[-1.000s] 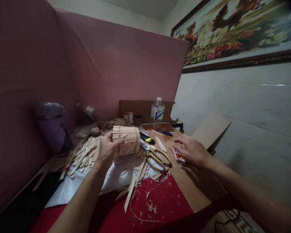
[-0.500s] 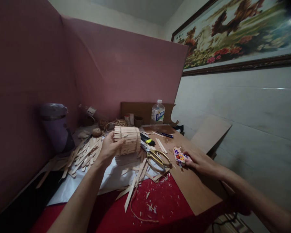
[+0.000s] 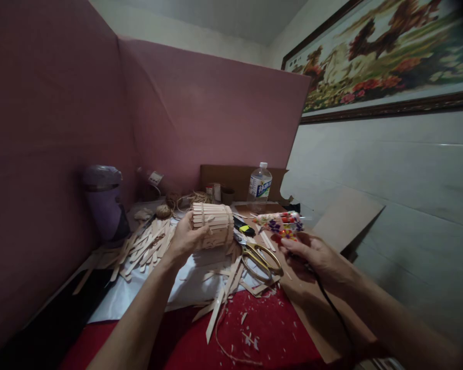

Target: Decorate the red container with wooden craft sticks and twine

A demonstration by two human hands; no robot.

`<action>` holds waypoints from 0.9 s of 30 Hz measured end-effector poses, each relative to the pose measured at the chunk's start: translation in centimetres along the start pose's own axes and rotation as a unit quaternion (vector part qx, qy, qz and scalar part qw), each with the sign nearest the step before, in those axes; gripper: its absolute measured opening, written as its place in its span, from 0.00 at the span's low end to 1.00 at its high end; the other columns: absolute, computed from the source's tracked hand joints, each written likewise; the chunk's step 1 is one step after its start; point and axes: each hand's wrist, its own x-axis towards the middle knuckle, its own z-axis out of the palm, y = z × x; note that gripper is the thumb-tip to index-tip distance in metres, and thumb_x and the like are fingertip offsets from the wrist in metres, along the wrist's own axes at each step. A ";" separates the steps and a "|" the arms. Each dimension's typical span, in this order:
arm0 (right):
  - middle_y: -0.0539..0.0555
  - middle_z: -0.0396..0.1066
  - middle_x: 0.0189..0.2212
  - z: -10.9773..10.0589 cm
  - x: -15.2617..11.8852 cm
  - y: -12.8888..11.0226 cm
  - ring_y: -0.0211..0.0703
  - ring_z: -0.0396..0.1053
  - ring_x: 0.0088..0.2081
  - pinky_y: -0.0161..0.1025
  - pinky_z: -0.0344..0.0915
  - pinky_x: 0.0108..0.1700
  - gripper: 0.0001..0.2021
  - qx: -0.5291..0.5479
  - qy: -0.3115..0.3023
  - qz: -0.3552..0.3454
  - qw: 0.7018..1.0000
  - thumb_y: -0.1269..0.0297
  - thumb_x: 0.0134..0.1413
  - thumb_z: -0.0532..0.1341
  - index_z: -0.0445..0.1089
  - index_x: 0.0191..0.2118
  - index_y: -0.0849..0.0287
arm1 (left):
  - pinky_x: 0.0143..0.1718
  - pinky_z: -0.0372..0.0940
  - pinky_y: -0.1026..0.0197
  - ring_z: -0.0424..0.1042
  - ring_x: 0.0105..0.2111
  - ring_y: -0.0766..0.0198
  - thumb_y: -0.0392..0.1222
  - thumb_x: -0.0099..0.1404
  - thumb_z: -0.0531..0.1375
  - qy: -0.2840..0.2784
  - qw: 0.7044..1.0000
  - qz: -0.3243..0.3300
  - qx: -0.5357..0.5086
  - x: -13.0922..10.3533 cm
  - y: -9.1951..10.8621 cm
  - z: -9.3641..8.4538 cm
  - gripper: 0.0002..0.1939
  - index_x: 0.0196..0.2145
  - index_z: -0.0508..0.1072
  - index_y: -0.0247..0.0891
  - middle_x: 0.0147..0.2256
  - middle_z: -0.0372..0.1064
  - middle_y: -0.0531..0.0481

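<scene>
My left hand (image 3: 185,239) grips the near end of a small barrel (image 3: 215,221) made of wooden craft sticks, which lies on its side above the table. A band of twine runs around each end of it. In my right hand (image 3: 316,252) is a flower-patterned hot glue gun (image 3: 280,222), lifted off the cardboard with its tip toward the barrel. A dark cord hangs from its handle. Gold-handled scissors (image 3: 263,261) lie between my hands, just right of the barrel. Beside them rests a black and yellow utility knife (image 3: 244,226).
Loose craft sticks (image 3: 148,246) are heaped at left on white cloth. Cut pieces and shavings litter the red tablecloth (image 3: 254,329). A purple tumbler (image 3: 106,210), a ball of twine (image 3: 163,211) and a plastic bottle (image 3: 260,187) stand toward the back. A cardboard sheet (image 3: 304,288) covers the right side.
My right hand has picked the glue gun up from the cardboard and brought it up toward the barrel. My left hand still holds the barrel. The view has shifted slightly left.
</scene>
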 end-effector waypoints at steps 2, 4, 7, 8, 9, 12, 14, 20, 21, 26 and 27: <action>0.44 0.56 0.14 2.2 0.6 -0.4 0.30 0.51 0.14 0.29 0.48 0.15 0.16 -0.069 -0.014 -0.034 0.997 0.50 0.51 0.60 0.62 0.26 0.58 | 0.40 0.65 0.57 0.72 0.37 0.58 0.35 0.42 0.67 -0.007 1.000 0.002 -0.005 -0.1 0.0 0.1 0.24 0.39 0.68 0.32 0.35 0.74 0.45; 0.46 0.60 0.16 4.0 1.4 -0.9 0.32 0.56 0.17 0.31 0.52 0.18 0.14 -0.110 -0.020 -0.069 0.991 0.53 0.49 0.62 0.64 0.26 0.59 | 0.41 0.65 0.56 0.72 0.39 0.56 0.34 0.43 0.65 -0.015 1.000 0.001 -0.005 -0.2 0.1 0.1 0.23 0.39 0.68 0.33 0.37 0.74 0.44; 0.49 0.65 0.21 6.0 2.7 -1.1 0.34 0.60 0.21 0.33 0.57 0.23 0.12 -0.126 -0.029 -0.105 0.986 0.56 0.47 0.62 0.66 0.28 0.60 | 0.42 0.65 0.54 0.72 0.40 0.56 0.35 0.44 0.65 -0.025 1.000 0.002 0.003 -0.3 0.2 0.3 0.24 0.41 0.67 0.32 0.38 0.73 0.43; 0.49 0.66 0.23 6.4 3.1 -1.0 0.36 0.61 0.23 0.34 0.59 0.25 0.11 -0.123 -0.035 -0.118 0.985 0.56 0.46 0.62 0.67 0.29 0.60 | 0.42 0.65 0.54 0.72 0.40 0.56 0.35 0.44 0.65 -0.028 1.000 0.004 0.004 -0.3 0.2 0.3 0.24 0.41 0.67 0.32 0.38 0.73 0.43; 0.50 0.67 0.25 6.8 3.5 -0.8 0.38 0.63 0.26 0.35 0.61 0.27 0.11 -0.118 -0.040 -0.131 0.984 0.57 0.45 0.62 0.68 0.30 0.60 | 0.43 0.65 0.53 0.72 0.39 0.55 0.35 0.44 0.65 -0.030 1.000 0.006 0.005 -0.3 0.2 0.4 0.24 0.42 0.67 0.32 0.39 0.73 0.43; 0.53 0.71 0.30 7.3 4.5 -0.1 0.43 0.67 0.33 0.38 0.64 0.35 0.11 -0.115 -0.042 -0.160 0.979 0.59 0.44 0.62 0.69 0.33 0.61 | 0.43 0.65 0.52 0.72 0.39 0.55 0.36 0.44 0.65 -0.030 1.000 0.008 0.007 -0.3 0.1 0.5 0.25 0.42 0.67 0.32 0.39 0.73 0.43; 0.54 0.72 0.33 7.3 5.0 0.5 0.45 0.68 0.35 0.40 0.66 0.37 0.14 -0.119 -0.031 -0.167 0.978 0.59 0.45 0.62 0.70 0.37 0.61 | 0.43 0.65 0.53 0.72 0.39 0.55 0.36 0.44 0.64 -0.023 1.000 0.009 0.014 -0.2 0.0 0.5 0.25 0.42 0.67 0.32 0.39 0.73 0.43; 0.55 0.74 0.33 7.1 6.0 1.4 0.46 0.70 0.37 0.43 0.67 0.41 0.16 -0.085 -0.032 -0.181 0.979 0.57 0.48 0.62 0.71 0.41 0.61 | 0.43 0.65 0.54 0.72 0.39 0.56 0.33 0.43 0.64 -0.030 0.999 0.017 -0.004 -0.3 0.0 0.7 0.22 0.39 0.66 0.34 0.38 0.73 0.45; 0.55 0.74 0.33 7.2 6.0 1.4 0.46 0.70 0.37 0.43 0.67 0.42 0.17 -0.079 -0.039 -0.180 0.980 0.56 0.48 0.63 0.71 0.42 0.61 | 0.43 0.65 0.54 0.72 0.39 0.57 0.33 0.43 0.64 -0.031 0.999 0.017 -0.007 -0.3 0.0 0.7 0.22 0.39 0.66 0.34 0.37 0.73 0.46; 0.54 0.74 0.35 7.4 6.1 1.3 0.48 0.70 0.40 0.45 0.67 0.44 0.16 -0.062 -0.069 -0.168 0.981 0.55 0.49 0.62 0.72 0.42 0.59 | 0.44 0.65 0.54 0.72 0.39 0.57 0.32 0.44 0.64 -0.029 0.999 0.018 -0.008 -0.4 0.1 0.8 0.21 0.39 0.67 0.34 0.37 0.73 0.46; 0.54 0.74 0.36 7.4 6.1 1.4 0.48 0.70 0.40 0.45 0.66 0.45 0.15 -0.063 -0.066 -0.169 0.981 0.56 0.49 0.62 0.72 0.42 0.59 | 0.44 0.65 0.54 0.73 0.39 0.57 0.32 0.44 0.64 -0.029 0.999 0.018 -0.009 -0.4 0.1 0.8 0.21 0.39 0.67 0.34 0.37 0.73 0.46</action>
